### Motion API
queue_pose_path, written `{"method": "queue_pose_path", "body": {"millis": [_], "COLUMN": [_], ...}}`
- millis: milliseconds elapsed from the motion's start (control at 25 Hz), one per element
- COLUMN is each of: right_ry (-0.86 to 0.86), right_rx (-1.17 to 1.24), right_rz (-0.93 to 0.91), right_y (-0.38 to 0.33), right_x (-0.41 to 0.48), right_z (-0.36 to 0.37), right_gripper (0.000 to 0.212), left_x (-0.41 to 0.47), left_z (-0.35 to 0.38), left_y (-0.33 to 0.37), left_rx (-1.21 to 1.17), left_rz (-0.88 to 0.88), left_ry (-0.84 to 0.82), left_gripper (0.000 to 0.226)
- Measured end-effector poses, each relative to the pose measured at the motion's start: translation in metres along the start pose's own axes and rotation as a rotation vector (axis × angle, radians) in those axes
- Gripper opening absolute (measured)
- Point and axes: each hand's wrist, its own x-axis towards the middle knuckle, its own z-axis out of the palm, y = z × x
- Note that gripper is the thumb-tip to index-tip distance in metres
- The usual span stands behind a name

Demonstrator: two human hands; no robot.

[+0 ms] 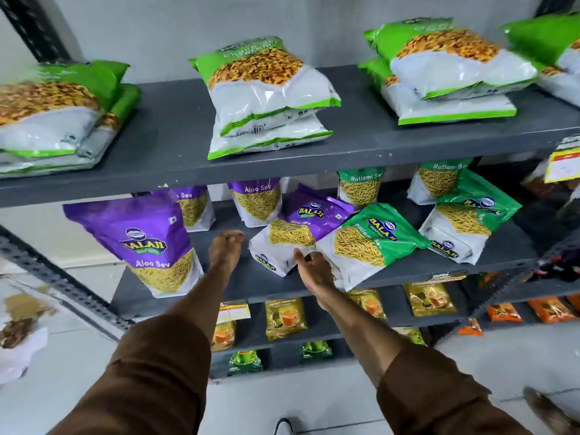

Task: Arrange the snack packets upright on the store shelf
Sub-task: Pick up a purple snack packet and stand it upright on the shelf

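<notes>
On the middle shelf (pixel 251 279) a large purple Aloo Sev packet (pixel 147 246) stands upright at the left front. A second purple Aloo Sev packet (pixel 301 222) lies tilted on its back in the middle. My right hand (pixel 314 270) grips its lower white edge, thumb on top. Right of it a green Ratlami Sev packet (pixel 370 243) lies slanted, and another green one (pixel 464 221) lies further right. My left hand (pixel 226 246) hovers over bare shelf between the two purple packets, fingers loosely curled, holding nothing. Smaller packets (pixel 257 202) stand upright at the back.
The top shelf (pixel 175 136) carries stacks of green-and-white snack packets (pixel 270 89) lying flat. Lower shelves hold yellow tea packets (pixel 285 318) and orange packets (pixel 546 309). A yellow price tag (pixel 561 164) hangs at the right. Another packet (pixel 18 334) lies at the far left.
</notes>
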Motion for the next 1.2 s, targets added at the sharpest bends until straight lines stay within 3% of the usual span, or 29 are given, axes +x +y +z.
{"method": "queue_pose_path", "body": {"millis": [200, 280, 360, 480, 680, 880, 1000, 1200], "right_ry": [0.007, 0.027, 0.045, 0.022, -0.062, -0.161, -0.219, -0.217], "right_rx": [0.232, 0.304, 0.337, 0.349, 0.313, 0.224, 0.116, 0.071], "right_rz": [0.122, 0.120, 0.150, 0.191, 0.178, 0.142, 0.074, -0.172], "right_y": [0.002, 0.003, 0.004, 0.007, 0.013, 0.024, 0.027, 0.029], "right_x": [0.028, 0.038, 0.043, 0.041, 0.005, -0.048, -0.071, -0.101], "right_z": [0.037, 0.046, 0.054, 0.060, 0.056, 0.042, 0.035, 0.026], "right_gripper": [0.070, 0.053, 0.038, 0.052, 0.045, 0.036, 0.037, 0.037], "left_x": [0.044, 0.049, 0.053, 0.048, 0.003, -0.060, -0.090, -0.130], "left_z": [0.037, 0.044, 0.044, 0.037, 0.013, -0.022, -0.042, -0.064], "left_y": [-0.012, -0.021, -0.027, -0.029, -0.038, -0.061, -0.080, -0.091], "left_rx": [0.065, -0.038, -0.167, -0.218, -0.329, -0.427, -0.435, -0.442], "left_rz": [-0.074, -0.114, -0.163, -0.228, -0.162, -0.213, -0.215, -0.019], "left_ry": [-0.345, -0.398, -0.363, -0.323, -0.178, -0.171, -0.186, -0.157], "left_gripper": [0.037, 0.041, 0.039, 0.035, 0.032, 0.003, 0.026, 0.044]}}
